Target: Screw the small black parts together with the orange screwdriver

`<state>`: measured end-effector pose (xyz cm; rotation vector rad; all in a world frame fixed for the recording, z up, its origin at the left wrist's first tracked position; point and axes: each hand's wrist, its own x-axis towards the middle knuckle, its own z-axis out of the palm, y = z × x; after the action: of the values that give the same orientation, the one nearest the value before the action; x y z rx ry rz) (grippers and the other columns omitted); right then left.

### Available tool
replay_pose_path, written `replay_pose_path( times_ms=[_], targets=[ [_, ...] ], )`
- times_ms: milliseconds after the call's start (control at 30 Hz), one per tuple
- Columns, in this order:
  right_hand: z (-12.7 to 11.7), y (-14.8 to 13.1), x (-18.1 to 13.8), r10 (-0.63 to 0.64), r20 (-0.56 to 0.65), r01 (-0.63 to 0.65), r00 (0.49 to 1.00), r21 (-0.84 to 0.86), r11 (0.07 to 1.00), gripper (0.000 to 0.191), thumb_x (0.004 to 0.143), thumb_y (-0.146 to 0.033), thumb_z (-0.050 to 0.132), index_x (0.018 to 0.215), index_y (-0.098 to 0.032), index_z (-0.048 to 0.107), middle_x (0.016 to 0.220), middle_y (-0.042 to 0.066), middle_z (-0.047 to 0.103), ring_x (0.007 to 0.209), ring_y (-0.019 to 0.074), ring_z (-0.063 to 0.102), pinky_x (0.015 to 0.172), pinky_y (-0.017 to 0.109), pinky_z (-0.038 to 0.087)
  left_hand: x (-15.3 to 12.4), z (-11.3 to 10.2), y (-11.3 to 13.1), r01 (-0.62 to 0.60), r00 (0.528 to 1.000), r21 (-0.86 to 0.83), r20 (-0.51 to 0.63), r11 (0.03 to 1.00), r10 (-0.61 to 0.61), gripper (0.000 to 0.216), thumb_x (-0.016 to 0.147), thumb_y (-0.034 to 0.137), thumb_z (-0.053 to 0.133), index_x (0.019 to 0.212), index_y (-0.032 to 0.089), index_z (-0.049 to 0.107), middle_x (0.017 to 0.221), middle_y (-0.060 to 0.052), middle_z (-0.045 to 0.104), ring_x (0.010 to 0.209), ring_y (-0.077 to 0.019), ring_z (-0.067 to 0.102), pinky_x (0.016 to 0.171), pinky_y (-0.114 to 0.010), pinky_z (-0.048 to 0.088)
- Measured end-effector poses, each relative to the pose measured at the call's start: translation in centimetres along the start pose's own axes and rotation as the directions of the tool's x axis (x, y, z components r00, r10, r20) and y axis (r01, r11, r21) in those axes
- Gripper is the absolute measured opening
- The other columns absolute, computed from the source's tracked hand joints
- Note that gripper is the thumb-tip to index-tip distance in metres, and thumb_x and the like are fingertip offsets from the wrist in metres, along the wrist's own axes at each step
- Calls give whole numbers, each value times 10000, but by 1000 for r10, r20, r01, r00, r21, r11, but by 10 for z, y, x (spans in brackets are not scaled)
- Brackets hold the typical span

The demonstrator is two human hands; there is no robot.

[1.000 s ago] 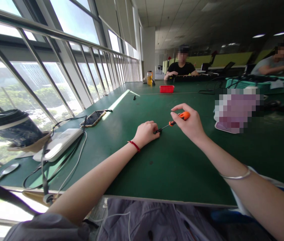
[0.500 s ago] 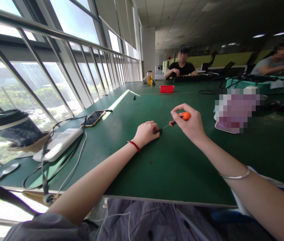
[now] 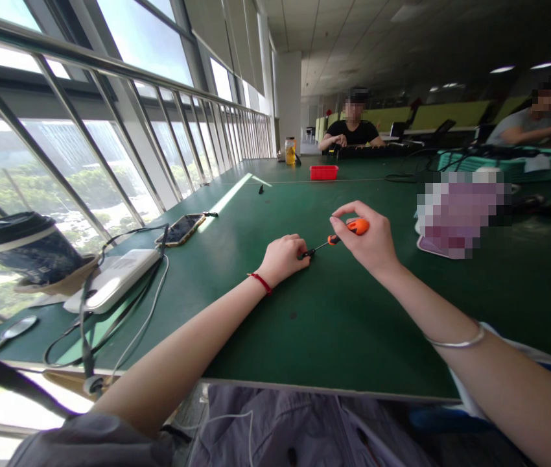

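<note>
On the green table [image 3: 256, 324], my left hand [image 3: 282, 259] is closed on a small black part [image 3: 308, 253]; most of it is hidden by the fingers, so I cannot make out its kind. My right hand [image 3: 370, 237] grips a screwdriver [image 3: 357, 226] with an orange and black handle. Its thin metal shaft points left and slightly down, and the tip meets the black part at my left fingertips.
Left of my arms are a phone [image 3: 181, 229], a white power strip [image 3: 115, 279] with cables and a tilted paper cup [image 3: 27, 250]. Farther off stand a red tray [image 3: 323, 172] and a jar [image 3: 290, 151]. A teal basket [image 3: 494, 167] is at right. Two people sit beyond.
Both hands stay almost where they were. The screwdriver handle and my right fingers have shifted very slightly; the tip remains at the black part.
</note>
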<state>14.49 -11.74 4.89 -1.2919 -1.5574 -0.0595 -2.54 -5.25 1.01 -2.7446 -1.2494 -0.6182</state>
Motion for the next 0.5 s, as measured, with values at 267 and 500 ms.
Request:
replay_pose_path(
  times_ms=[267, 500],
  targets=[
    [1, 5, 1, -40, -27, 40, 999, -2, 999, 328, 732, -364, 544, 1030, -229, 516, 670, -23, 569, 594, 167, 547, 591, 281, 406, -1, -2, 2, 8, 1000, 4, 22, 1000, -8, 124, 737, 288, 555, 766, 187, 622, 852, -24, 619, 786, -168, 578, 605, -244, 415],
    [0, 0, 1, 34, -33, -35, 999, -24, 999, 275, 773, -480, 518, 838, -222, 582, 639, -2, 565, 557, 156, 516, 579, 275, 386, -2, -1, 0, 2, 1000, 7, 13, 1000, -3, 115, 744, 282, 566, 773, 187, 625, 855, -23, 612, 777, -163, 577, 633, -244, 435]
  ],
)
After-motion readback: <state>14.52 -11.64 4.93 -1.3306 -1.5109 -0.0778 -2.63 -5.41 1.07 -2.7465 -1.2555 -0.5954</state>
